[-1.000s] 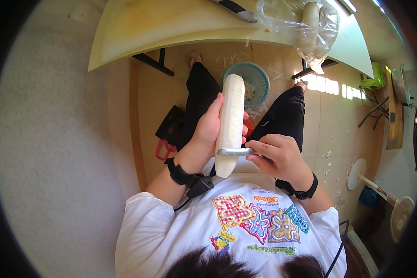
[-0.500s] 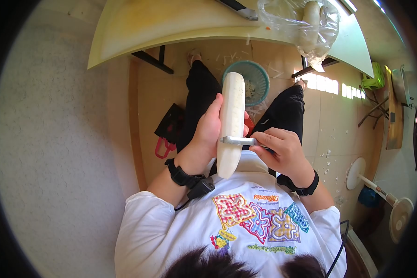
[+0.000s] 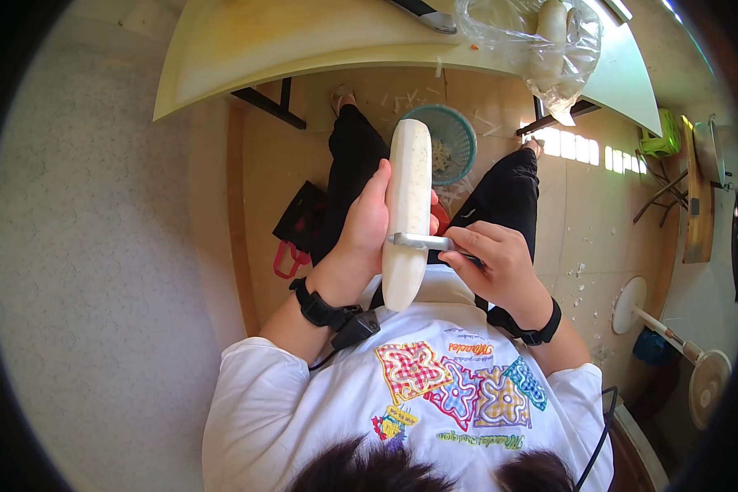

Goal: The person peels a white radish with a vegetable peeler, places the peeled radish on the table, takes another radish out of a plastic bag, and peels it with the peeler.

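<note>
A long white radish [image 3: 410,189], mostly peeled and with flat facets, is held lengthwise over my lap. My left hand [image 3: 366,221] wraps it from the left and beneath, its thumb along the side and fingertips showing at the right. In my right hand [image 3: 494,258] is the handle of a metal peeler [image 3: 421,241], pinched between thumb and fingers. The peeler's head lies across the lower half of the radish, touching its surface. Beyond the radish's far end, a teal basket [image 3: 471,135] on the floor contains pale peelings.
Ahead stands a table [image 3: 303,49] with a knife [image 3: 430,16] and a clear plastic bag [image 3: 512,29] holding more white radishes [image 3: 549,49]. Peel scraps lie on the floor around the basket. A dark bag [image 3: 299,213] sits at the left, a white fan [image 3: 709,389] at the right.
Both hands, the radish and the peeler have shifted slightly away from my body, towards the table. The peeler stays across the radish's lower half.
</note>
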Available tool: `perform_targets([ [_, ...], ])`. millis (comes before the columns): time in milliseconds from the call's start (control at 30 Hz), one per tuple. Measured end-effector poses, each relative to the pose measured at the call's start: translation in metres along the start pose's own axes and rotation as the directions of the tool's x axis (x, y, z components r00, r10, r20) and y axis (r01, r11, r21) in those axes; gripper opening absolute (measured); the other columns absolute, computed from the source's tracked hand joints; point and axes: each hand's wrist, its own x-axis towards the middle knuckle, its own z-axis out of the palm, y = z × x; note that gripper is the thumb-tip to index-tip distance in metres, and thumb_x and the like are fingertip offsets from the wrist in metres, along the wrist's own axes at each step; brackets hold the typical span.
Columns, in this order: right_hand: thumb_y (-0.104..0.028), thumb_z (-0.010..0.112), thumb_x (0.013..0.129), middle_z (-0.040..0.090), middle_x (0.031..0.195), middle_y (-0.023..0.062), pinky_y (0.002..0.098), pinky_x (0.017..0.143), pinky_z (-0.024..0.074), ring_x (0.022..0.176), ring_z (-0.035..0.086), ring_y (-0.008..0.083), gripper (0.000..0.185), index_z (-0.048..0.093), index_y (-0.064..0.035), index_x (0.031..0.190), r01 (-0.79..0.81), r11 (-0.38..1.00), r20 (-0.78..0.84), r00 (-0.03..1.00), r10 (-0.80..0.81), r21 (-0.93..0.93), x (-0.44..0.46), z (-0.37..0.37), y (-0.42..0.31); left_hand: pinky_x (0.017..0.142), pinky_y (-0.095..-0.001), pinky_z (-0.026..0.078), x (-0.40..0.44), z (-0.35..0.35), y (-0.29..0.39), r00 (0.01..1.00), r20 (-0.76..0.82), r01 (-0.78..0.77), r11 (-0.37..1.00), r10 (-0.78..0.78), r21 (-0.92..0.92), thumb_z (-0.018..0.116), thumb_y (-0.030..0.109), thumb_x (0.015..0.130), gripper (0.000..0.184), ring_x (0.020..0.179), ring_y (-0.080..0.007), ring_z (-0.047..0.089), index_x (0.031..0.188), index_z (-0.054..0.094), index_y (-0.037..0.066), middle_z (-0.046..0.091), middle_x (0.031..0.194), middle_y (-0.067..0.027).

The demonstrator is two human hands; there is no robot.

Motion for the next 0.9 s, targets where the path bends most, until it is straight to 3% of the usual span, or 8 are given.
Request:
perform_targets([
  [33, -0.015, 0.078, 0.079, 0.062, 0.072, 0.0078, 0.0347, 0.052, 0.0475, 0.059, 0.060, 0.0242, 0.021, 0.069, -0.0052, 0.095, 0.000, 1.000, 0.000, 1.000, 0.000, 0.000, 0.000, 0.000, 0.000, 0.062, -0.0407, 0.055, 0.000, 0.001, 0.001, 1.000, 0.000, 0.000, 1.000, 0.000, 0.000, 0.028, 0.054, 0.104, 0.057, 0.071, -0.0279, 0.063, 0.125, 0.050, 0.006, 0.063, 0.098, -0.0124],
  [100, -0.015, 0.078, 0.079, 0.061, 0.071, 0.0079, 0.0341, 0.052, 0.0472, 0.059, 0.060, 0.0247, 0.021, 0.069, -0.0046, 0.095, -0.001, 1.000, -0.001, 1.000, 0.001, -0.001, 0.001, 0.000, -0.001, 0.062, -0.0393, 0.056, -0.002, 0.008, 0.003, 0.998, -0.068, 0.011, 1.000, -0.010, 0.013, 0.026, 0.055, 0.104, 0.061, 0.068, -0.0242, 0.065, 0.109, 0.056, 0.002, 0.062, 0.089, -0.0108],
  [200, -0.014, 0.078, 0.080, 0.060, 0.070, 0.0082, 0.0335, 0.051, 0.0461, 0.057, 0.059, 0.0241, 0.021, 0.069, -0.0036, 0.096, -0.118, 0.992, -0.045, 0.992, 0.117, -0.037, 0.005, -0.002, 0.005, 0.059, -0.0397, 0.056, -0.007, 0.011, 0.003, 0.997, -0.011, 0.082, 0.993, -0.081, 0.079, 0.026, 0.057, 0.103, 0.063, 0.067, -0.0241, 0.065, 0.107, 0.057, 0.002, 0.062, 0.085, -0.0109],
  [233, -0.012, 0.077, 0.081, 0.059, 0.068, 0.0081, 0.0327, 0.050, 0.0442, 0.056, 0.057, 0.0223, 0.020, 0.069, -0.0032, 0.096, -0.141, 0.989, -0.073, 0.988, 0.138, -0.049, 0.007, -0.006, 0.008, 0.056, -0.0399, 0.056, -0.010, 0.017, 0.000, 0.974, -0.140, 0.190, 0.978, -0.176, 0.089, 0.026, 0.060, 0.102, 0.066, 0.065, -0.0240, 0.064, 0.106, 0.057, 0.002, 0.062, 0.082, -0.0113],
  [300, -0.013, 0.076, 0.082, 0.058, 0.067, 0.0079, 0.0322, 0.049, 0.0429, 0.054, 0.056, 0.0206, 0.018, 0.070, -0.0037, 0.096, -0.102, 0.995, -0.107, 0.989, 0.100, -0.017, 0.010, -0.010, 0.015, 0.056, -0.0392, 0.056, -0.013, 0.026, -0.003, 0.974, -0.112, 0.202, 0.979, -0.197, 0.033, 0.027, 0.062, 0.101, 0.069, 0.063, -0.0237, 0.064, 0.105, 0.058, 0.001, 0.062, 0.078, -0.0123],
  [600, -0.016, 0.076, 0.084, 0.058, 0.067, 0.0078, 0.0306, 0.049, 0.0420, 0.053, 0.054, 0.0205, 0.019, 0.070, -0.0033, 0.096, -0.129, 0.991, -0.103, 0.987, 0.125, -0.033, 0.013, -0.009, 0.012, 0.054, -0.0378, 0.055, -0.011, 0.015, 0.000, 0.980, -0.025, 0.200, 0.972, -0.198, 0.125, 0.028, 0.062, 0.101, 0.068, 0.062, -0.0228, 0.064, 0.103, 0.058, 0.001, 0.061, 0.081, -0.0097],
  [733, -0.015, 0.075, 0.084, 0.058, 0.067, 0.0083, 0.0310, 0.049, 0.0418, 0.053, 0.053, 0.0209, 0.018, 0.070, -0.0027, 0.096, -0.157, 0.986, -0.158, 0.976, 0.147, -0.054, 0.014, -0.012, 0.024, 0.053, -0.0376, 0.054, -0.015, 0.026, 0.000, 0.978, -0.068, 0.200, 0.978, -0.195, 0.067, 0.026, 0.061, 0.101, 0.067, 0.061, -0.0227, 0.064, 0.106, 0.057, 0.002, 0.061, 0.082, -0.0097],
  [900, -0.013, 0.074, 0.085, 0.059, 0.069, 0.0100, 0.0316, 0.052, 0.0432, 0.057, 0.055, 0.0215, 0.016, 0.070, -0.0013, 0.095, -0.203, 0.977, -0.200, 0.962, 0.186, -0.069, 0.018, -0.020, 0.027, 0.050, -0.0375, 0.053, -0.017, 0.023, -0.004, 0.979, 0.063, 0.194, 0.980, -0.196, 0.042, 0.024, 0.057, 0.103, 0.061, 0.061, -0.0246, 0.063, 0.111, 0.053, 0.004, 0.060, 0.087, -0.0101],
])
